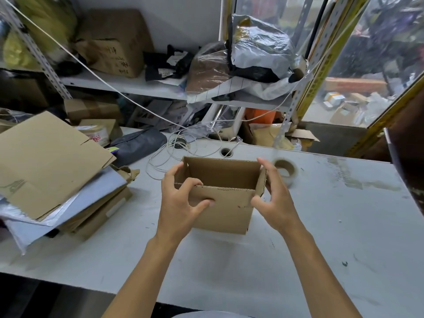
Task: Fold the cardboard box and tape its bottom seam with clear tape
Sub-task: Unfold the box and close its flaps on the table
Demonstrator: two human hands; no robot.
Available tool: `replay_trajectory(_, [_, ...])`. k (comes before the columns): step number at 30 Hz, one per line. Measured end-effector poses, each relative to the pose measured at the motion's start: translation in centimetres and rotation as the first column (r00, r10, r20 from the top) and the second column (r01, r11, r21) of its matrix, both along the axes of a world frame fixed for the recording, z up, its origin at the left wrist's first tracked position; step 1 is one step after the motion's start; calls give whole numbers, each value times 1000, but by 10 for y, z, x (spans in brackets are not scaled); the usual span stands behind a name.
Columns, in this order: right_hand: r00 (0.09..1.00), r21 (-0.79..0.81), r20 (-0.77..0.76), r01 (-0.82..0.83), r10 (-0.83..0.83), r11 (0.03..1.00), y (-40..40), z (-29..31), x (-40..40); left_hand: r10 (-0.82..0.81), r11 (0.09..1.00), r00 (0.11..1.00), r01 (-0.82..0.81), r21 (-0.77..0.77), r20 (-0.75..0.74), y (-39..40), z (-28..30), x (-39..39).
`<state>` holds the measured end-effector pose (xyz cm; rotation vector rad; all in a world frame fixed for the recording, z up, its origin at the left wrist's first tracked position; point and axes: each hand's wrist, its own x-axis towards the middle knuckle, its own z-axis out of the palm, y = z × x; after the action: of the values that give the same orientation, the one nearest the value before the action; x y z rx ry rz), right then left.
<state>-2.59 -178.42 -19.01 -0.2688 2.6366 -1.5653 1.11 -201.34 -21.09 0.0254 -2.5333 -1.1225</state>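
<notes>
A head-mounted view looks down at a pale grey table (321, 226) in a cluttered packing room. At the centre of the frame stands a small brown cardboard box (226, 211), opened into a rectangular tube with its upper end open toward the camera, showing the bare inside walls.

Two bare forearms reach in from the bottom edge. The left hand (177, 208) grips the box's near left corner, the thumb pressed on the outer front panel and the fingers hooked over the top edge. The right hand (274, 200) holds the right side, its fingers spread along the side wall and its thumb curled against the front panel near the corner. Both hands are closed on the box, not empty.

Just behind the right hand, in the centre right of the frame, a roll of clear tape (285, 171) lies on the table, near the box but apart from it.

At the left of the frame sits a stack of flattened cardboard (46, 161) and grey plastic mailers. Loose white cord (169, 154) is coiled behind the box. A shelf (128, 84) across the upper frame holds boxes and plastic bags.
</notes>
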Motion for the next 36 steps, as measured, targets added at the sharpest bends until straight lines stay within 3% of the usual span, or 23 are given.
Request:
replay_trajectory(5, [986, 95, 128, -115, 103, 989, 0, -15, 2, -87, 992, 994, 93, -87, 73, 8, -8, 6])
replay_trajectory(10, [969, 7, 226, -105, 100, 994, 1, -21, 6, -125, 992, 990, 127, -25, 65, 9, -8, 8])
replay_trajectory(19, [989, -151, 133, -37, 57, 988, 8, -36, -1, -69, 998, 994, 68, 10, 91, 11, -6, 3])
replay_trajectory(28, [996, -31, 86, -37, 40, 999, 9, -38, -13, -119, 993, 973, 117, 22, 196, -6, -1, -13])
replay_trajectory(36, [990, 5, 134, -47, 46, 999, 4, -43, -10, -70, 994, 989, 59, 87, 130, -9, -4, -8])
